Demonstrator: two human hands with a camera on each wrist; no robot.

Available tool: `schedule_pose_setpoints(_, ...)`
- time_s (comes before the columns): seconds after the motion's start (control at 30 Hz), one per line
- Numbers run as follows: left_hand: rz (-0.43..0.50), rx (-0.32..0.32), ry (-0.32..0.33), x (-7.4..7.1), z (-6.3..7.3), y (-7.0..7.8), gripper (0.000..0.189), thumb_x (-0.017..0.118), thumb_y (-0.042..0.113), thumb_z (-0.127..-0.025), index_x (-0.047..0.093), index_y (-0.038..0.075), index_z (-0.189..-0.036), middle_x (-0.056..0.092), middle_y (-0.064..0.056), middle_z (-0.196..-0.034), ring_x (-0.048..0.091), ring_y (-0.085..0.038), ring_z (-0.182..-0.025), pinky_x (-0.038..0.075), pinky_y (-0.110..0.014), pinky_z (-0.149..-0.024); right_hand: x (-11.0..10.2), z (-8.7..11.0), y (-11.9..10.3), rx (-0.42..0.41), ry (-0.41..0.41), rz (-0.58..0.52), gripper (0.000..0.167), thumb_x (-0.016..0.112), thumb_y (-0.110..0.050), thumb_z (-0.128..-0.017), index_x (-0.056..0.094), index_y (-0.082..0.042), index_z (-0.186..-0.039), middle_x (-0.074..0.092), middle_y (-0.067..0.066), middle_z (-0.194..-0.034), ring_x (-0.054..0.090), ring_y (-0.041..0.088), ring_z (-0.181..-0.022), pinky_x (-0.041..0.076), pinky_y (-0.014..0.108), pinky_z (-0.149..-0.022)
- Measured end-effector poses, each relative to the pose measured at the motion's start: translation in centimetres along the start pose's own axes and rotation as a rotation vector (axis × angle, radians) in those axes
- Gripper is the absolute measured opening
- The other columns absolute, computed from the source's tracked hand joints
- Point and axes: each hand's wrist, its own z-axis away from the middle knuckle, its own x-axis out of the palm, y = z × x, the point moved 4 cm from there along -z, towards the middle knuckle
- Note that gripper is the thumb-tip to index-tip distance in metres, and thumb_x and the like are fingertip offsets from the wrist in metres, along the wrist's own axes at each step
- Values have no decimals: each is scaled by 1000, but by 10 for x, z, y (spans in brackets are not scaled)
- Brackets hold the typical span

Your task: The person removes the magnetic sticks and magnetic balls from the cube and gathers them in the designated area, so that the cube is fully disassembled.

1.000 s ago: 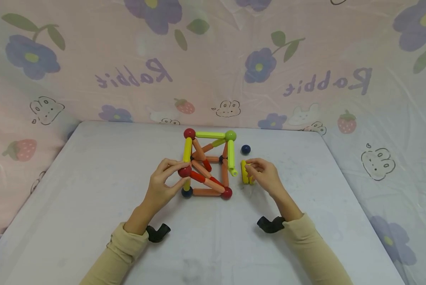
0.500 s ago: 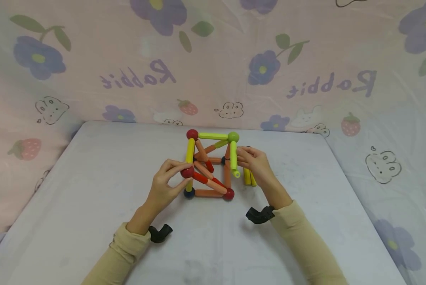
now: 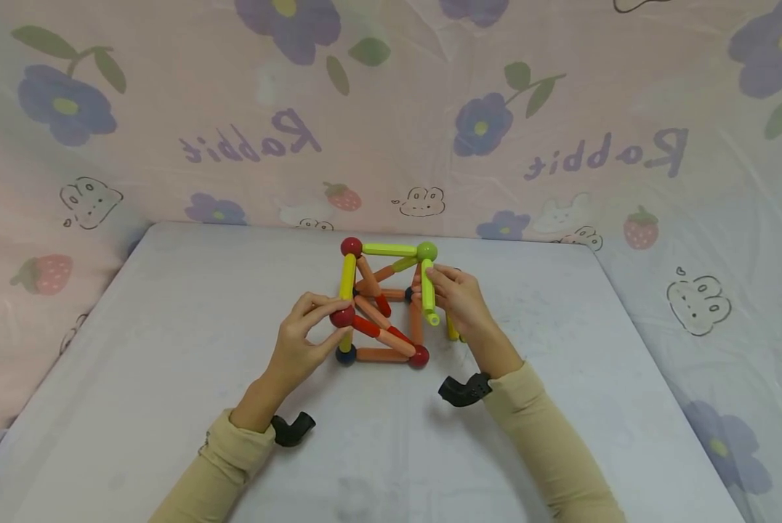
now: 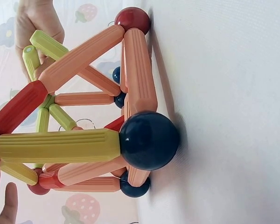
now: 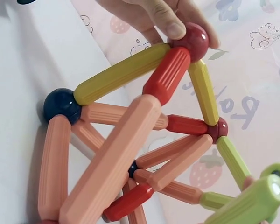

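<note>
A frame of magnetic rods and balls (image 3: 384, 354) stands mid-table, its sticks peach, red, yellow and lime green. At its near upper left corner my left hand (image 3: 302, 330) pinches a red ball (image 5: 192, 42) between thumb and fingers. Two yellow rods (image 5: 121, 72) meet that ball, along with a red rod (image 5: 167, 77) that continues into a peach one. On the right side my right hand (image 3: 459, 298) pinches a lime green rod (image 3: 428, 290) just in front of the green ball (image 3: 426, 251). The rod's near end is free, and some right fingers are hidden behind it.
Yellow rods (image 3: 453, 328) lie on the white table (image 3: 168, 327) right of the frame, partly covered by my right hand. Black curved wrist mounts (image 3: 464, 391) stick out inward from both sleeves. A printed curtain (image 3: 378, 109) hangs behind the table.
My right hand has moved left from the loose yellow rods to the lime green rod and now holds it. My left hand stays on the red ball.
</note>
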Motion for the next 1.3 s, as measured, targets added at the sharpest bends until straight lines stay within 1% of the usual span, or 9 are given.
schedule_pose_setpoints(0.1, -2, -2, 0, 0, 0, 0, 47, 80, -12, -67, 69, -2, -111, 61, -15, -101, 60, -27, -96, 43, -6, -97, 0, 1, -2, 0, 8, 28, 46, 50, -24, -101, 46, 2, -138, 63, 14, -114, 70, 6, -77, 57, 32, -89)
schedule_pose_setpoints(0.17, -4, -2, 1, 0, 0, 1, 47, 80, -12, -67, 69, -2, -111, 60, -14, -101, 60, -27, -96, 43, -6, -97, -1, 1, -4, -7, 6, 47, 46, 49, -24, -101, 45, 2, -138, 63, 14, -113, 69, 6, -77, 57, 31, -89)
schedule_pose_setpoints(0.4, -4, -10, 0, -1, 0, 2, 46, 79, -12, -67, 69, -2, -111, 60, -14, -100, 60, -26, -96, 43, -6, -97, -4, 2, -6, -41, -42, 72, 46, 47, -17, -102, 41, 9, -139, 66, -7, -83, 66, 5, -71, 57, 19, -75)
schedule_pose_setpoints(0.5, -2, -11, -2, -1, 0, 2, 46, 79, -12, -67, 69, -2, -111, 60, -14, -100, 60, -26, -96, 43, -6, -97, -6, 2, -7, -41, -62, 78, 45, 46, -15, -102, 40, 11, -138, 65, -10, -79, 65, 4, -69, 56, 19, -72)
schedule_pose_setpoints(0.77, -8, -8, -4, -1, 0, 2, 48, 79, -13, -66, 69, -2, -111, 60, -14, -100, 60, -26, -96, 43, -5, -97, -13, 3, -7, -31, -81, 203, 44, 42, -18, -103, 41, 5, -141, 63, -7, -88, 65, 3, -72, 55, 17, -73)
schedule_pose_setpoints(0.97, -10, -25, -6, -2, 0, 3, 47, 80, -12, -67, 69, -2, -111, 60, -13, -100, 60, -26, -96, 43, -6, -97, -25, 3, -3, -41, -68, 260, 47, 43, -17, -102, 36, 2, -145, 61, 14, -110, 65, 4, -73, 56, 19, -75)
schedule_pose_setpoints(1.07, -1, -45, -9, -2, 1, 2, 46, 80, -11, -68, 69, -2, -111, 60, -13, -101, 60, -24, -97, 43, -6, -98, -36, 2, 3, -32, -26, 282, 48, 46, -18, -102, 37, 0, -145, 61, 19, -114, 66, 4, -73, 56, 19, -76)
schedule_pose_setpoints(1.2, 11, -57, -14, -1, 2, 1, 46, 79, -11, -68, 69, -1, -112, 60, -15, -101, 59, -20, -99, 43, -6, -98, -53, -2, 12, -7, 52, 324, 47, 50, -20, -100, 40, -1, -143, 62, 15, -110, 66, 3, -72, 55, 19, -76)
schedule_pose_setpoints(1.3, 8, -45, -10, -1, 1, 2, 46, 79, -11, -68, 69, -2, -112, 60, -15, -101, 59, -22, -98, 43, -6, -98, -66, -4, 19, 14, 114, 396, 47, 52, -21, -99, 42, -4, -142, 59, 11, -109, 63, 2, -73, 53, 18, -74)
